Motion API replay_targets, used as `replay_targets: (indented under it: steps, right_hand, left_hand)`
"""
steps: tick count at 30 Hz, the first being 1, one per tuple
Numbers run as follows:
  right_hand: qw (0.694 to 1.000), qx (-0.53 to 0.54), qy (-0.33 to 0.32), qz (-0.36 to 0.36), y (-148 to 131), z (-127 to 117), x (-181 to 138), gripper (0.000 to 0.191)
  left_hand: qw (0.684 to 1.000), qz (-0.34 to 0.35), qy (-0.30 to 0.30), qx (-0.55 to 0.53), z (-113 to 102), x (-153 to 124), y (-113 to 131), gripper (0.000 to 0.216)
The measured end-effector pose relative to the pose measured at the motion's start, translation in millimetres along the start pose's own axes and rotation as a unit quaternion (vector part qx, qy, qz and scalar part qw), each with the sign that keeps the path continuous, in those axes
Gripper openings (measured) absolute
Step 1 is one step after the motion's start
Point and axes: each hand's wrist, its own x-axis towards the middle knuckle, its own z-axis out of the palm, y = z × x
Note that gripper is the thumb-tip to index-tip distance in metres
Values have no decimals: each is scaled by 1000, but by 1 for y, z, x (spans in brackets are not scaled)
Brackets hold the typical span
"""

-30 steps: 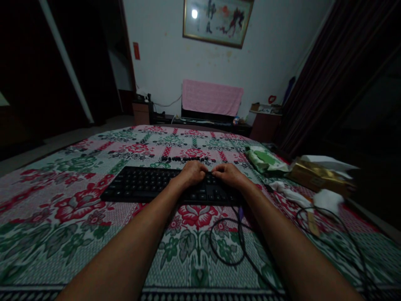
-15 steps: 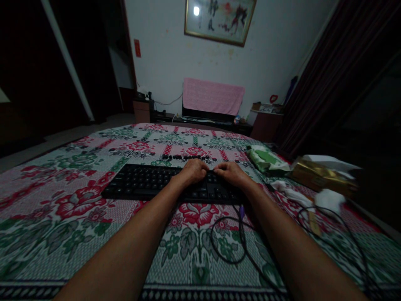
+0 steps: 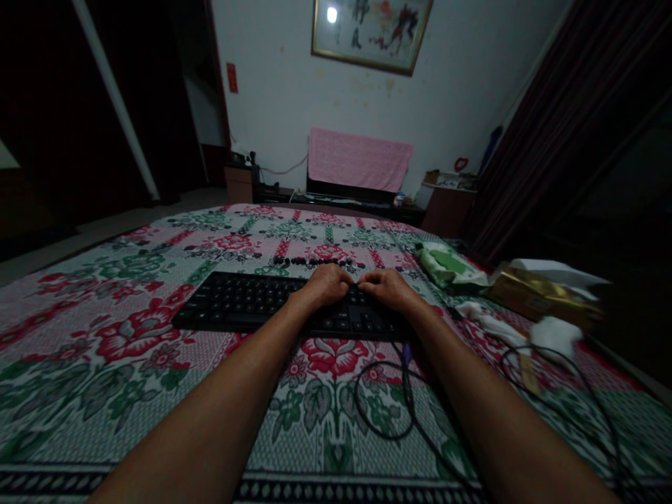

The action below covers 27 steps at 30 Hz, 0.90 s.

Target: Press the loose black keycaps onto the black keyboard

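Note:
A black keyboard lies flat on the flowered bedspread, its right part partly covered by my hands. My left hand rests over its upper right area, fingers curled and pressed together. Close beside it, my right hand pinches thumb and fingers at the keyboard's far edge. Whatever is between the fingertips of either hand is too small or hidden to make out. Just beyond the keyboard runs a row of small black pieces that look like loose keycaps.
A black cable with a purple plug loops between my forearms. To the right lie a green-and-white packet, a gold tissue box, crumpled white tissue and a flat tan strip. A pink cloth hangs at the far wall.
The view has shifted very slightly. Both hands keep the same place and pose on the keyboard.

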Motion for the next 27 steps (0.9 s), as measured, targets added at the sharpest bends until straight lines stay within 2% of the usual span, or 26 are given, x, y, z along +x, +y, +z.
replay_targets:
  steps: [5, 12, 27]
  right_hand:
    - [1000, 14, 10, 26, 1, 1, 1, 16]
    - [997, 30, 14, 63, -5, 0, -1, 15]
    - [999, 25, 10, 38, 1, 1, 1, 19]
  left_hand:
    - [1000, 10, 1, 3, 3, 0, -3, 38]
    - [994, 59, -9, 90, 0, -6, 3, 42]
    - [996, 43, -6, 80, 4, -4, 0, 39]
